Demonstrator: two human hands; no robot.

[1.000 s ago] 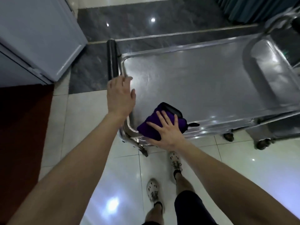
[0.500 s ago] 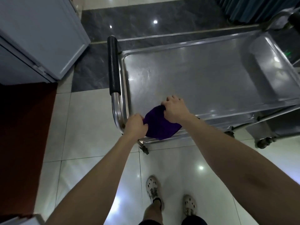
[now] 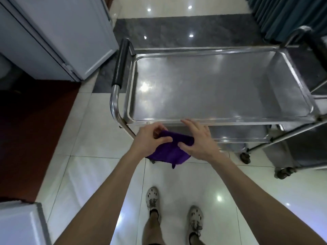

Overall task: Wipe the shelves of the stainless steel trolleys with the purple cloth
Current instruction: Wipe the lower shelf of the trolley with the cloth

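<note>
The purple cloth (image 3: 169, 151) hangs in the air just in front of the stainless steel trolley's near edge, held between both hands. My left hand (image 3: 150, 138) grips its left end with curled fingers. My right hand (image 3: 198, 140) pinches its right end between thumb and fingers. The trolley's top shelf (image 3: 212, 85) is a shallow steel tray with a raised rim and nothing on it. A lower shelf (image 3: 235, 137) shows under the front edge.
The trolley's push handle with a black grip (image 3: 121, 62) is at the left end. A second steel trolley (image 3: 304, 147) stands to the right, touching or very close. A grey cabinet door (image 3: 58, 38) is at the far left, a dark curtain (image 3: 283, 13) behind. My feet (image 3: 174, 211) stand on white tiles.
The cloth came off the shelf's near corner and is now held in the air by both hands. My left hand left the trolley's corner post and took the cloth's left end. I stepped back.
</note>
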